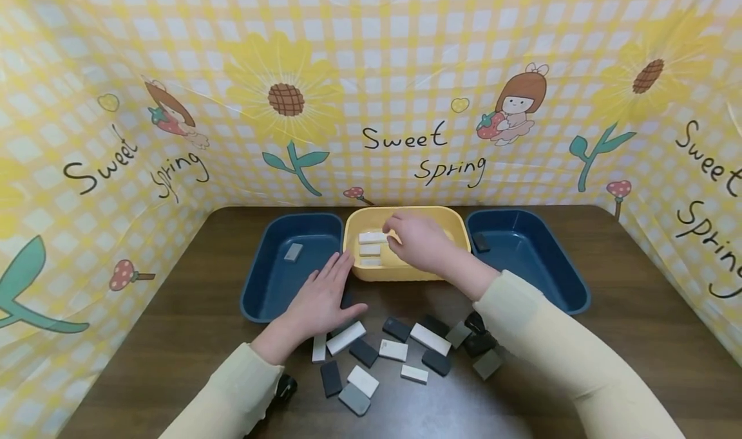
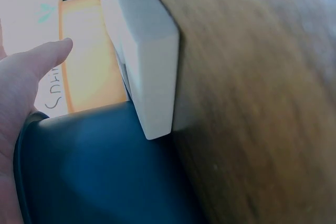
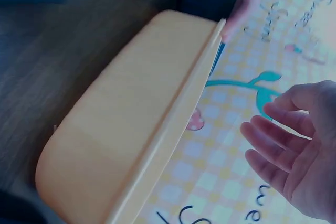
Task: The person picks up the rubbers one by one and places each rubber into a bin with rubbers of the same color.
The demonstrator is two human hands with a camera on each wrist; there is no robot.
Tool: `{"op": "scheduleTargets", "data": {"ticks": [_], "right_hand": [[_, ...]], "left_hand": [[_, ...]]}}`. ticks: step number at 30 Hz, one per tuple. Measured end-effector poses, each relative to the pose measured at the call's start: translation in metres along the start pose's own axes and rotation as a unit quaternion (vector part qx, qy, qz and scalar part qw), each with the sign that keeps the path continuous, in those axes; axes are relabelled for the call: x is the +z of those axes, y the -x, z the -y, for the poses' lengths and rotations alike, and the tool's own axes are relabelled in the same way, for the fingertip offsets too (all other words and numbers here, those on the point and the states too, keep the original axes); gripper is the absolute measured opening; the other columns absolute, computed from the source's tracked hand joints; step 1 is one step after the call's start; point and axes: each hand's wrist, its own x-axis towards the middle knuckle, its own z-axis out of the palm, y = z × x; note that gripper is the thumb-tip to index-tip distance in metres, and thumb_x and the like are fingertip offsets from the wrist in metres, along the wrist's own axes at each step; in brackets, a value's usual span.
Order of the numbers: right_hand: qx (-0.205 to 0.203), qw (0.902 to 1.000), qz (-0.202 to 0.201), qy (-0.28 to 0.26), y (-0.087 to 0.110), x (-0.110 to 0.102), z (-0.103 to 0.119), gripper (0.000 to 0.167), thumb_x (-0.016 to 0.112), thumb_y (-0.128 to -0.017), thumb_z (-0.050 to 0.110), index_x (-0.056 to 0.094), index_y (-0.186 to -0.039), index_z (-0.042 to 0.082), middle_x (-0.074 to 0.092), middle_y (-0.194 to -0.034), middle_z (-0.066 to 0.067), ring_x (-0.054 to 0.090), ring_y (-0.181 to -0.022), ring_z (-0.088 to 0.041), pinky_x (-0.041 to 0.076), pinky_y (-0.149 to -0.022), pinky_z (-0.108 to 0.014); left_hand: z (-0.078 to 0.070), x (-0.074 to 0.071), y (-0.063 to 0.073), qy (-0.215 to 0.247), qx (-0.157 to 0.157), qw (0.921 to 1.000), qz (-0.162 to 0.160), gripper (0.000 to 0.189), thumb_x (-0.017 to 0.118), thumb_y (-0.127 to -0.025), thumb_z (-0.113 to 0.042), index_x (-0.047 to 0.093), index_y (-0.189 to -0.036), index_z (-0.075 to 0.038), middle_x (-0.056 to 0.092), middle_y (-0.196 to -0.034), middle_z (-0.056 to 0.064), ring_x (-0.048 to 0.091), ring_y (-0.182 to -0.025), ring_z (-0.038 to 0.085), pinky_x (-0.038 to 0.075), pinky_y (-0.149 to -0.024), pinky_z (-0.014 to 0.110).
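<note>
My right hand (image 1: 418,238) hovers over the yellow tray (image 1: 455,223), its fingers loosely bent; in the right wrist view that hand (image 3: 294,150) shows nothing between fingers and thumb. Inside the tray, toward its left side, lie three white blocks (image 1: 370,250) in a stack of rows. My left hand (image 1: 319,304) has its fingers stretched out, fingertips right at the tray's left rim. Beneath it, partly covered, are a long white block (image 1: 346,338) and a narrower pale block (image 1: 319,347). In the left wrist view a white block (image 2: 152,61) looms near the camera.
A blue tray (image 1: 255,291) at the left holds one light grey block (image 1: 293,252). The right blue tray (image 1: 570,291) has a dark block (image 1: 480,242) in it. Several white, grey and black blocks (image 1: 363,353) lie scattered on the brown table (image 1: 191,336) in front.
</note>
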Motion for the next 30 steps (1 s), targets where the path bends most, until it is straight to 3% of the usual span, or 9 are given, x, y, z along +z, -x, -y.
{"op": "scheduleTargets", "data": {"ticks": [7,14,23,30], "right_hand": [[-0.051,0.9975,0.036,0.035,0.034,0.010,0.010,0.019,0.070,-0.090,0.021,0.069,-0.105,0.009,0.065,-0.097,-0.002,0.059,-0.074,-0.012,0.052,-0.065,-0.028],[-0.106,0.9891,0.092,0.046,0.061,0.030,0.015,0.012,0.072,-0.088,0.025,0.066,-0.089,0.015,0.056,-0.077,0.005,0.050,-0.062,-0.008,0.044,-0.054,-0.023],[-0.078,0.9801,0.178,0.040,0.074,0.052,0.024,0.024,0.072,-0.088,0.035,0.068,-0.094,0.013,0.059,-0.076,0.003,0.053,-0.063,-0.008,0.043,-0.054,-0.024],[-0.069,0.9808,0.175,0.053,0.074,0.062,0.028,0.028,0.077,-0.084,0.034,0.065,-0.096,0.012,0.065,-0.081,-0.001,0.061,-0.069,-0.011,0.048,-0.057,-0.026]], "left_hand": [[0.001,0.000,0.001,0.000,0.004,1.0000,-0.007,0.093,0.065,-0.087,-0.054,0.022,-0.154,-0.004,0.015,-0.161,0.010,0.011,-0.147,0.029,0.025,-0.107,0.061],[0.001,0.001,0.000,-0.008,-0.001,1.0000,-0.006,0.093,0.063,-0.088,-0.056,0.021,-0.155,-0.006,0.015,-0.161,0.009,0.010,-0.147,0.027,0.025,-0.108,0.060],[0.000,0.001,0.000,-0.013,-0.003,0.9999,-0.002,0.094,0.062,-0.088,-0.056,0.019,-0.155,-0.007,0.013,-0.161,0.008,0.009,-0.147,0.027,0.024,-0.108,0.059],[-0.002,-0.001,0.000,-0.009,-0.005,0.9999,0.000,0.094,0.063,-0.088,-0.055,0.019,-0.155,-0.007,0.013,-0.161,0.009,0.010,-0.147,0.027,0.024,-0.109,0.059]]}}
